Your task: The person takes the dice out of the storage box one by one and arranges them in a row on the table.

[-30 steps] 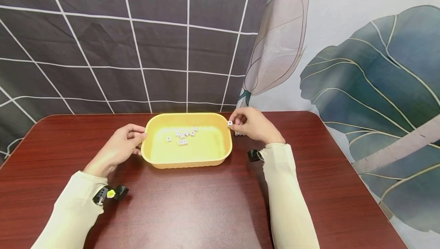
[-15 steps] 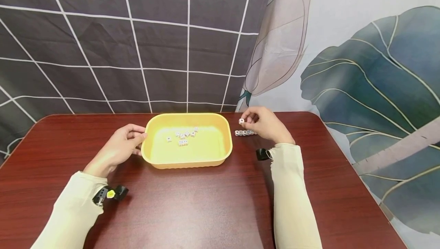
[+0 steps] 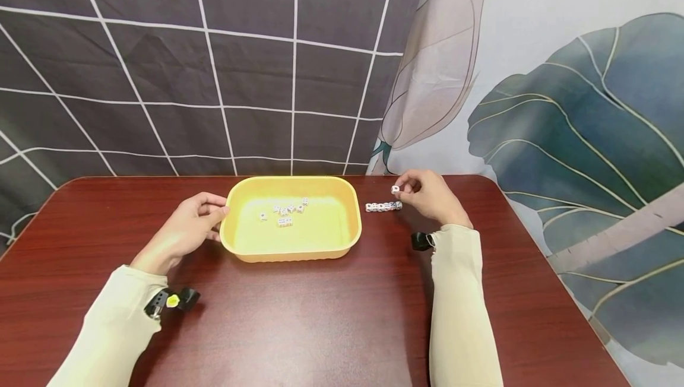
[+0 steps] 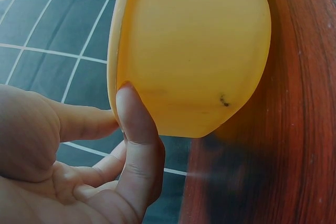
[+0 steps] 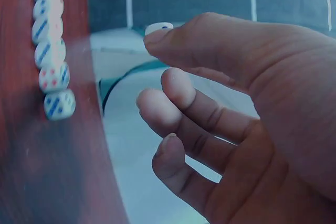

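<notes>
A yellow plastic tray (image 3: 291,256) stands on the table with several white dice (image 3: 285,222) scattered inside. At its left end, my left hand (image 3: 184,227) pinches the rim between thumb and fingers; the left wrist view shows the tray wall (image 4: 194,51) close up. Between the thumb and forefinger of my right hand (image 3: 430,197) is one white die (image 3: 395,189), mostly covered by the thumb in the right wrist view. The held die is above the right end of a straight row of dice (image 3: 380,206), apart from it. That row (image 5: 51,51) lies right of the tray.
The reddish-brown wooden table (image 3: 299,327) extends in front of the tray. Behind it hangs a dark cloth with white grid lines (image 3: 256,72), and to the right a pale curtain with large leaf prints (image 3: 577,120).
My right hand has moved right with the die, from the tray's right rim to the far end of the row, uncovering the row. My left hand has stayed at the tray's rim.
</notes>
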Action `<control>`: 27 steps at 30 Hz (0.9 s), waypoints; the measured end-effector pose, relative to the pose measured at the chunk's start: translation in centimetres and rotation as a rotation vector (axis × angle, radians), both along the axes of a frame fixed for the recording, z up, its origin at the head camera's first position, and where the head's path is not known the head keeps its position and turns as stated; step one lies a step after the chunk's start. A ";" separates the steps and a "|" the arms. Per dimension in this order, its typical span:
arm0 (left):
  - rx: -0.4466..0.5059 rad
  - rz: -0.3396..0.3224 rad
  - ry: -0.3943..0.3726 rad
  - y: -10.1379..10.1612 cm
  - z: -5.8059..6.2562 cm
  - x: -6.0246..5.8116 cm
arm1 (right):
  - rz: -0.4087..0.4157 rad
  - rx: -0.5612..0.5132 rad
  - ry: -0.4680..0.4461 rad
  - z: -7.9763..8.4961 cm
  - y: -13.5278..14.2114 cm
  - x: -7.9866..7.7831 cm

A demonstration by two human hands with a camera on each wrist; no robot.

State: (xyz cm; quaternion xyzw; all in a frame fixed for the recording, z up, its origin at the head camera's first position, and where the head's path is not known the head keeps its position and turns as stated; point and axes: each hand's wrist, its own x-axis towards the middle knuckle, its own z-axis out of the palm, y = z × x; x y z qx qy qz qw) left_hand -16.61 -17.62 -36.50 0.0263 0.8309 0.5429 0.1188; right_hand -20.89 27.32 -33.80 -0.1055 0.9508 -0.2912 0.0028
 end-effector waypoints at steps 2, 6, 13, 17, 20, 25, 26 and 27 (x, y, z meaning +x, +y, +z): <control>0.003 0.000 0.001 0.0 0.0 0.0 | -0.018 0.000 0.000 -0.3 0.4 0.1; -0.001 0.000 0.003 0.1 0.0 0.0 | -0.043 0.002 -0.007 -0.9 1.1 0.1; -0.011 0.003 0.004 0.1 -0.1 0.0 | -0.090 0.012 -0.018 -1.8 2.2 0.0; -0.010 0.002 0.003 0.1 -0.1 0.0 | -0.115 0.017 -0.026 -2.3 2.8 -0.1; -0.009 0.003 0.006 0.1 0.0 0.0 | -0.133 0.015 -0.040 -2.7 3.1 -0.1; -0.008 0.003 0.006 0.1 -0.1 0.0 | -0.138 0.018 -0.072 -3.5 3.3 -0.3; -0.008 0.003 0.007 0.1 -0.1 0.0 | -0.140 0.020 -0.075 -3.6 3.4 -0.4; -0.007 0.003 0.007 0.1 -0.1 0.0 | -0.141 0.020 -0.078 -3.8 3.3 -0.4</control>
